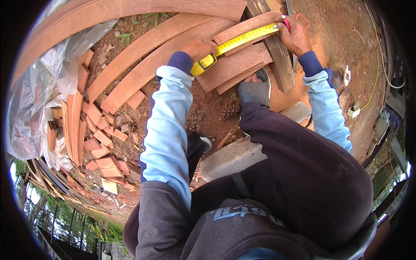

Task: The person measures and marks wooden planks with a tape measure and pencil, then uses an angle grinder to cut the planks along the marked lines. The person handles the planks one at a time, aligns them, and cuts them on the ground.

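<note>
Left hand, upper centre, closed on a yellow tape measure beside its case; right hand, upper right, pinching the blade's end and a pink marker. The tape lies along a wooden board; offcuts, centre left; plastic sheeting, far left.

crumpled clear plastic sheeting, left | pine cone | concrete block | white box
</note>
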A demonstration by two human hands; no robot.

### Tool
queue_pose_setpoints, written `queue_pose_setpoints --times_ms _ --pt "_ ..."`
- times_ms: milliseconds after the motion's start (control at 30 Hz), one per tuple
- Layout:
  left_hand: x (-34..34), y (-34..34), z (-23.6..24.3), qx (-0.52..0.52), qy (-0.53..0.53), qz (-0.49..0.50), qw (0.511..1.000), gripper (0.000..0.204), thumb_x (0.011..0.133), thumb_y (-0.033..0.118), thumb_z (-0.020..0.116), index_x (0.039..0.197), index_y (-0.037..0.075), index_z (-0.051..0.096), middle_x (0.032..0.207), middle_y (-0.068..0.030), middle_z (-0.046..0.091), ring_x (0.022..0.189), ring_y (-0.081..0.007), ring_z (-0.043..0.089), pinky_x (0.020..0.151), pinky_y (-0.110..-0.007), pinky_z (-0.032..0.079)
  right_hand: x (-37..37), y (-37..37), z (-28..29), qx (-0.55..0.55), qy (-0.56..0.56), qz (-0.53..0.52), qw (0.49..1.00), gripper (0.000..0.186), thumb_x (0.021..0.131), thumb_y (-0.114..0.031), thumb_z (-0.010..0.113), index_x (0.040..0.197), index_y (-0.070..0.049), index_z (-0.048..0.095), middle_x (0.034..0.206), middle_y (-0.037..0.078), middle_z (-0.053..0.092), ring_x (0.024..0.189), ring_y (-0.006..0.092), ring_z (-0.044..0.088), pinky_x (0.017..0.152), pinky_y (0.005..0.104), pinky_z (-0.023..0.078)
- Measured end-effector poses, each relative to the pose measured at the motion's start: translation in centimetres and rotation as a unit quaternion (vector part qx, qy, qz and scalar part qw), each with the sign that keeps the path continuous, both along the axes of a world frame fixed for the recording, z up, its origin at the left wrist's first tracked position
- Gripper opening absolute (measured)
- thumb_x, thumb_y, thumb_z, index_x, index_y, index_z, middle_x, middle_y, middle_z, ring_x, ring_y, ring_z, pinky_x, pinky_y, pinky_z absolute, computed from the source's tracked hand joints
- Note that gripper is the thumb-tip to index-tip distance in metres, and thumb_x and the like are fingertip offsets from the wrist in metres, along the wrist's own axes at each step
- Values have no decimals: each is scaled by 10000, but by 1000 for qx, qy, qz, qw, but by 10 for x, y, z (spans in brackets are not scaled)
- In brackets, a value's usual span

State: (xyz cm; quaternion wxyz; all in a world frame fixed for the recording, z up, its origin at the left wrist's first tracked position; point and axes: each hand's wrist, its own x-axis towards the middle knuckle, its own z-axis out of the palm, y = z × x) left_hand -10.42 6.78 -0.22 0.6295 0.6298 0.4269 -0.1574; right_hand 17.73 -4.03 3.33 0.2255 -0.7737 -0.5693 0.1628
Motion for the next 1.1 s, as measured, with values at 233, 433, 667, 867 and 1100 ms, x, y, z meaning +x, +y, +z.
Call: queue_pose_setpoints --times_ms 233,433,667,867,1100 --pt "-1 2 -1 -31 -4 17 999 245 728 235 643 874 55 723 799 -69 671 712 -169 585 671 -294 462 2 0 -5 -22 9 -38 999 185 843 -182 580 978 -70 640 863 212 643 830 392 619 731 435 482" --pt "-11 6 -7 -78 -12 21 997 276 730 244 658 914 46 717 807 -58 677 724 -157 586 687 -286 467 13 1 -15 -43 38 -56 997 210 868 -159 579 1024 -30 635 878 192 661 832 289 651 756 352 489" --pt "-12 3 -5 -46 -6 16 999 347 744 266 655 1019 62 709 893 -76 692 776 -168 600 743 -279 470 12 -2 -12 -29 -2 -25 999 194 873 -165 581 1024 -61 644 862 188 660 819 306 656 729 369 497" --pt "-8 4 -10 -12 4 -14 1000 327 745 290 641 1013 121 723 931 -91 689 835 -212 605 789 -301 456 4 -6 -17 43 0 -26 999 192 864 -160 606 1007 -37 641 846 179 662 795 292 662 703 352 503" --pt "-2 3 -1 4 15 -20 1000 283 743 265 640 964 118 738 904 -99 686 799 -211 594 766 -325 454 -5 -7 -9 34 -35 -38 998 196 853 -148 626 1000 -19 631 830 164 659 743 258 657 689 330 500"
